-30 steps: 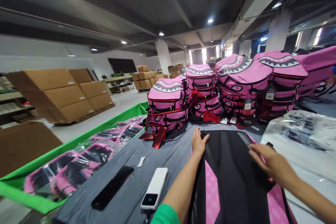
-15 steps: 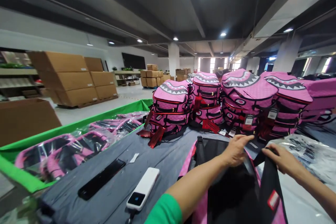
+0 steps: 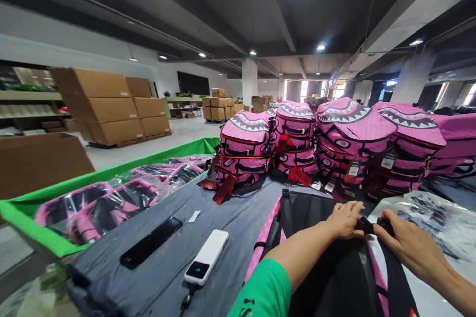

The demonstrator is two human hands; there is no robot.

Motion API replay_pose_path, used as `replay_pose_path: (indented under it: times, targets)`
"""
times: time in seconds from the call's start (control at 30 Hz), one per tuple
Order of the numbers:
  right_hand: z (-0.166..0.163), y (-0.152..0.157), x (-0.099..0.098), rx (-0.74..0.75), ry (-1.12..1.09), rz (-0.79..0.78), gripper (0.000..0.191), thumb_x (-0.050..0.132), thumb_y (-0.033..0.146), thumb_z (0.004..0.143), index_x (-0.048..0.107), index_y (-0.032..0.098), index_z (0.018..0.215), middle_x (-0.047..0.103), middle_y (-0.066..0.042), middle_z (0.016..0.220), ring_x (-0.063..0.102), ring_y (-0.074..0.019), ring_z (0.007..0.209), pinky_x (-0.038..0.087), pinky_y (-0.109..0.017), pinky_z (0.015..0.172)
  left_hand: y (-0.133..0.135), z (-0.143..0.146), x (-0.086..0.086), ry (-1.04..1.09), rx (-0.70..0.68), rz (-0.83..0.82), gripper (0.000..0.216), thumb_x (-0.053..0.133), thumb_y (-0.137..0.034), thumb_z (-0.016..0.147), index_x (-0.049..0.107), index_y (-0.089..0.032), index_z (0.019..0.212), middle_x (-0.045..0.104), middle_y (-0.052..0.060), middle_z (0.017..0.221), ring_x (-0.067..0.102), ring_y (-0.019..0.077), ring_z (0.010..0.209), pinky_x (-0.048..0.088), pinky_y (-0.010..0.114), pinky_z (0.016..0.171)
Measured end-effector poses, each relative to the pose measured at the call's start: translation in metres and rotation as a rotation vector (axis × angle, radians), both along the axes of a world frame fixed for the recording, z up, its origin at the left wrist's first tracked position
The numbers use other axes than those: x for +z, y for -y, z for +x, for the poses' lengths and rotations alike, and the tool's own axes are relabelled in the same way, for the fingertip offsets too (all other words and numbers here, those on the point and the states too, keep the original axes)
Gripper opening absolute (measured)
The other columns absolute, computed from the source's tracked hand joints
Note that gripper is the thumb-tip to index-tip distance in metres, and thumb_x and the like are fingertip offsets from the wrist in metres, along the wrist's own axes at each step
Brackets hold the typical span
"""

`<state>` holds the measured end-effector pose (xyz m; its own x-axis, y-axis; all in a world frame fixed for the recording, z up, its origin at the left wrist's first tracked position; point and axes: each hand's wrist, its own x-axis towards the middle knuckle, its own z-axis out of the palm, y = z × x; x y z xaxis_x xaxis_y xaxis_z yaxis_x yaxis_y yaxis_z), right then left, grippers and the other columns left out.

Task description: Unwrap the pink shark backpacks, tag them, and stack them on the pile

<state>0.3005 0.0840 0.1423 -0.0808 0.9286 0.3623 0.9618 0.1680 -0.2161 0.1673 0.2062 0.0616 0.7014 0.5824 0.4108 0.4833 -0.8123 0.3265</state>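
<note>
A pink and black backpack (image 3: 330,275) lies in front of me with its black back panel up. My left hand (image 3: 346,219) reaches across the panel, its fingers closed at the end of a black webbing strap (image 3: 367,226). Just to the right, my right hand (image 3: 407,237) grips the black shoulder strap (image 3: 394,277) near its end, thumb toward me. The webbing runs between the two hands, which are close together. Whatever lies under the fingers is hidden.
Stacked pink backpacks (image 3: 245,136) with red tags stand along the table's far side. Clear plastic bags (image 3: 435,218) lie at right. A white power bank (image 3: 210,252) and a black phone (image 3: 152,242) lie at left, beside a green-rimmed bin (image 3: 40,237) of wrapped bags.
My left hand has come down and right from above the panel onto the webbing. My right hand has shifted slightly, its grip now tighter around the shoulder strap's end.
</note>
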Motion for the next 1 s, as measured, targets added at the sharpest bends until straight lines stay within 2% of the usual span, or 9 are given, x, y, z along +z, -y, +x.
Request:
replay_pose_path:
  times: [0.23, 0.37, 0.47, 0.53, 0.63, 0.77, 0.87, 0.93, 1.0]
  targets:
    - [-0.01, 0.033, -0.015, 0.108, -0.015, 0.216, 0.028, 0.044, 0.054, 0.085, 0.05, 0.028, 0.08, 0.058, 0.001, 0.05, 0.059, -0.0248, 0.039, 0.035, -0.031, 0.042, -0.002, 0.006, -0.023, -0.031, 0.053, -0.144, 0.073, 0.071, -0.042, 0.087, 0.038, -0.015, 0.147, 0.052, 0.017, 0.147, 0.041, 0.029, 0.143, 0.031, 0.046, 0.119]
    - [-0.011, 0.044, -0.004, 0.153, -0.173, 0.237, 0.032, 0.051, 0.059, 0.084, 0.053, 0.027, 0.08, 0.056, 0.004, 0.049, 0.054, -0.0193, 0.036, 0.039, -0.029, 0.04, -0.006, -0.003, -0.013, -0.007, 0.068, -0.215, 0.094, 0.074, -0.043, 0.083, 0.023, -0.017, 0.157, 0.047, 0.018, 0.153, 0.038, 0.0311, 0.145, 0.029, 0.051, 0.12]
    - [-0.004, 0.039, 0.005, 0.148, -0.267, 0.203, 0.032, 0.051, 0.058, 0.082, 0.053, 0.027, 0.079, 0.055, 0.004, 0.05, 0.051, -0.0166, 0.037, 0.04, -0.028, 0.04, -0.004, -0.007, 0.005, 0.077, -0.021, -0.213, 0.112, 0.081, -0.043, 0.076, 0.011, -0.025, 0.161, 0.029, 0.016, 0.165, 0.027, 0.0344, 0.151, 0.028, 0.057, 0.12]
    - [0.006, 0.03, 0.01, 0.128, -0.303, 0.19, 0.034, 0.051, 0.06, 0.081, 0.055, 0.026, 0.08, 0.058, 0.003, 0.054, 0.052, -0.0163, 0.04, 0.041, -0.028, 0.043, 0.0, -0.006, 0.02, 0.131, -0.201, -0.136, 0.094, 0.08, -0.04, 0.078, 0.03, -0.028, 0.157, 0.037, 0.01, 0.162, 0.03, 0.0312, 0.15, 0.027, 0.052, 0.121]
    - [0.026, 0.011, 0.021, 0.12, -0.325, 0.159, 0.047, 0.055, 0.071, 0.076, 0.057, 0.025, 0.082, 0.064, -0.001, 0.065, 0.059, -0.019, 0.054, 0.047, -0.03, 0.052, 0.007, -0.005, 0.044, 0.078, -0.37, -0.1, 0.034, 0.07, -0.027, 0.089, 0.068, -0.019, 0.122, 0.072, 0.005, 0.117, 0.063, 0.0209, 0.117, 0.031, 0.039, 0.118]
    - [0.045, -0.02, 0.033, 0.159, -0.5, 0.039, 0.069, 0.06, 0.086, 0.07, 0.058, 0.022, 0.096, 0.063, -0.003, 0.072, 0.058, -0.0193, 0.061, 0.047, -0.031, 0.053, 0.026, -0.021, 0.061, 0.169, -0.078, -0.245, 0.016, 0.059, -0.023, 0.094, 0.073, -0.016, 0.095, 0.068, 0.0, 0.078, 0.063, 0.0147, 0.08, 0.042, 0.033, 0.102]
    - [0.047, -0.05, 0.021, 0.238, -0.53, -0.06, 0.077, 0.054, 0.088, 0.075, 0.055, 0.02, 0.111, 0.056, 0.001, 0.069, 0.054, -0.017, 0.059, 0.044, -0.029, 0.052, 0.062, -0.042, 0.05, 0.229, 0.098, -0.348, 0.019, 0.056, -0.027, 0.093, 0.072, -0.017, 0.089, 0.065, 0.0, 0.072, 0.06, 0.0161, 0.075, 0.048, 0.03, 0.087]
    - [0.038, -0.074, 0.001, 0.278, -0.472, -0.091, 0.078, 0.046, 0.088, 0.078, 0.054, 0.019, 0.112, 0.055, 0.002, 0.069, 0.054, -0.0171, 0.061, 0.044, -0.03, 0.053, 0.097, -0.056, 0.028, 0.22, 0.114, -0.469, 0.022, 0.057, -0.031, 0.09, 0.071, -0.016, 0.084, 0.065, 0.001, 0.07, 0.06, 0.0178, 0.072, 0.05, 0.029, 0.075]
    - [0.022, -0.097, -0.023, 0.307, -0.422, -0.113, 0.075, 0.043, 0.088, 0.079, 0.055, 0.019, 0.108, 0.053, 0.002, 0.066, 0.054, -0.0176, 0.06, 0.044, -0.03, 0.054, 0.137, -0.071, -0.002, 0.276, 0.101, -0.734, 0.024, 0.058, -0.036, 0.088, 0.072, -0.018, 0.083, 0.065, 0.001, 0.071, 0.06, 0.0192, 0.073, 0.05, 0.028, 0.069]
